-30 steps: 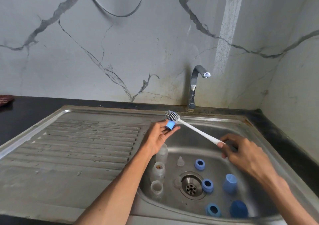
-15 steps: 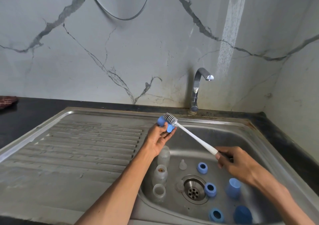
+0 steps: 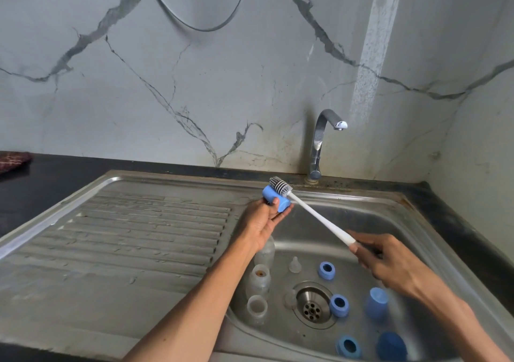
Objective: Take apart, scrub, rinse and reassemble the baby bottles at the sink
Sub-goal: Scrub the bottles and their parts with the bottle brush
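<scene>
- Bottle cap, blue point(image 3: 276, 198): pinched at the fingertips of the left hand point(image 3: 264, 222), raised over the sink's rim at the 11 o'clock edge of the basin point(image 3: 347, 222). Held by thumb and finger ends only; wet plastic could slip and fall among the parts below.
- Bottle brush point(image 3: 281, 186): bristle head against the cap's upper side, white handle running down to 4 o'clock into the right hand point(image 3: 389, 264), which grasps its end. So long a lever may knock the cap loose if pressed hard.
- Clear bottles point(image 3: 260, 278): three, along the basin's 9 o'clock side.
- Teat point(image 3: 294, 264): small, just by the drain point(image 3: 313, 304); light enough to be swept onto it.
- Blue rings point(image 3: 326, 270) and caps point(image 3: 377, 302): scattered from 1 to 5 o'clock of the drain.
- Tap point(image 3: 322, 139): no water seen running.
</scene>
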`<move>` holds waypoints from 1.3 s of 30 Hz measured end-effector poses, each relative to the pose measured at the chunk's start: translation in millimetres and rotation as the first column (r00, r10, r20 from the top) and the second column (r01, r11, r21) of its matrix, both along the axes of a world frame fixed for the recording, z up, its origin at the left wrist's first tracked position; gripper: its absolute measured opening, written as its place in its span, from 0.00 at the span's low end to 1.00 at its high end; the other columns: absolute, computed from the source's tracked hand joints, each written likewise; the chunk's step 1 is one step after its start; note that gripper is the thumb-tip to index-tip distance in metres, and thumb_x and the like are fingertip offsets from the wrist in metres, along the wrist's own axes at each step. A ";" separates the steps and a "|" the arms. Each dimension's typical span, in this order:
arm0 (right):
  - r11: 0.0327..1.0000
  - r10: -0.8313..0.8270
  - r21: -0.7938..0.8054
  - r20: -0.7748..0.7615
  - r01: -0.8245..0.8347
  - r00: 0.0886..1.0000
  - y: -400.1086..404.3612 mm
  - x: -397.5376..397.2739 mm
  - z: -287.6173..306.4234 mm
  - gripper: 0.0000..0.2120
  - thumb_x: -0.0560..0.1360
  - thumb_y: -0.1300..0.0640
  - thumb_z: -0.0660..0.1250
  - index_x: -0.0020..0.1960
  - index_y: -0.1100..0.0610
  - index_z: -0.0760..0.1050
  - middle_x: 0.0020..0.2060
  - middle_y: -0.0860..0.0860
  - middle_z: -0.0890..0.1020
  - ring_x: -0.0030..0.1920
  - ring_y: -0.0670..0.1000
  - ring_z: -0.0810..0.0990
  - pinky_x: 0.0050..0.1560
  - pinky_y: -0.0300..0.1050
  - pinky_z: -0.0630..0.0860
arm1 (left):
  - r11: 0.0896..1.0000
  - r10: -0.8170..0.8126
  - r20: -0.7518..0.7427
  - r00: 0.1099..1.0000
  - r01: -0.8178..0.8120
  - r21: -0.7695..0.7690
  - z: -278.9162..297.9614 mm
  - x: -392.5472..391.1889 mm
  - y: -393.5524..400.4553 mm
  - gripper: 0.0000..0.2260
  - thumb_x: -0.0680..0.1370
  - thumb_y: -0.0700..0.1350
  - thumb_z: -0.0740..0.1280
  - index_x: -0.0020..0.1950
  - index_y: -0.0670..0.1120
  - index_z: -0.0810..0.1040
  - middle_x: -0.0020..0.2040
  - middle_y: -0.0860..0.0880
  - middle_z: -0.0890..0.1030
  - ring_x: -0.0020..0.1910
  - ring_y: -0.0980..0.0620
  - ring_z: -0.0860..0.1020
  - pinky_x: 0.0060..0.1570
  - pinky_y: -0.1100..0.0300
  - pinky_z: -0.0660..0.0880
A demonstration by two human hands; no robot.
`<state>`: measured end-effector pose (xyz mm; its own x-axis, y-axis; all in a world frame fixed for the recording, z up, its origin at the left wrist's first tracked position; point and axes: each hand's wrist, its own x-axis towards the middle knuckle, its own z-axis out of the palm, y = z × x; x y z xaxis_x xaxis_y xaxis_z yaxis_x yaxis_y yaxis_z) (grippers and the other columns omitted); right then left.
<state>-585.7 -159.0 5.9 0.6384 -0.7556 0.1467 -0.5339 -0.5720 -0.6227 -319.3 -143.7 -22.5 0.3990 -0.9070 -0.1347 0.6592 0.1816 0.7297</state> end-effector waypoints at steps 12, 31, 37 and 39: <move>0.999 0.040 -0.033 -0.002 -0.041 0.999 5.5 5.0 -3.4 0.15 0.80 0.50 0.64 0.66 0.42 0.75 0.30 0.50 0.74 0.26 0.43 0.67 0.28 0.37 0.66 | 0.997 0.072 -0.211 0.975 -0.077 -0.016 4.4 23.7 4.2 0.07 0.81 0.41 0.65 0.55 0.38 0.77 0.53 0.39 0.80 0.53 0.43 0.79 0.56 0.48 0.79; 0.999 0.014 -0.050 0.047 -0.011 0.999 2.8 6.1 -6.2 0.08 0.80 0.49 0.63 0.57 0.38 0.75 0.29 0.50 0.74 0.26 0.43 0.69 0.28 0.39 0.67 | 0.994 0.010 -0.302 0.953 -0.042 -0.097 7.1 11.4 3.0 0.11 0.82 0.35 0.60 0.63 0.32 0.72 0.57 0.32 0.78 0.54 0.37 0.78 0.49 0.40 0.81; 0.999 -0.021 -0.041 0.089 0.025 0.996 2.1 2.3 -2.0 0.11 0.80 0.50 0.64 0.60 0.47 0.79 0.28 0.50 0.72 0.25 0.43 0.67 0.27 0.39 0.67 | 0.989 -0.112 -0.254 0.961 0.082 -0.127 8.8 -6.5 1.5 0.07 0.83 0.34 0.58 0.55 0.32 0.73 0.53 0.31 0.79 0.55 0.34 0.78 0.51 0.38 0.78; 1.000 0.019 -0.024 0.066 -0.017 0.998 4.0 1.1 1.4 0.11 0.80 0.50 0.64 0.61 0.44 0.79 0.28 0.49 0.72 0.26 0.43 0.66 0.27 0.39 0.67 | 0.990 -0.028 -0.279 0.960 -0.011 -0.138 9.4 7.1 1.7 0.07 0.83 0.35 0.60 0.55 0.32 0.74 0.55 0.33 0.78 0.54 0.37 0.78 0.52 0.39 0.79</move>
<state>-584.6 -155.1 7.3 0.6400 -0.7401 0.2066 -0.4815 -0.5958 -0.6428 -312.2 -142.0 -13.1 0.3555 -0.9277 -0.1139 0.8350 0.2605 0.4847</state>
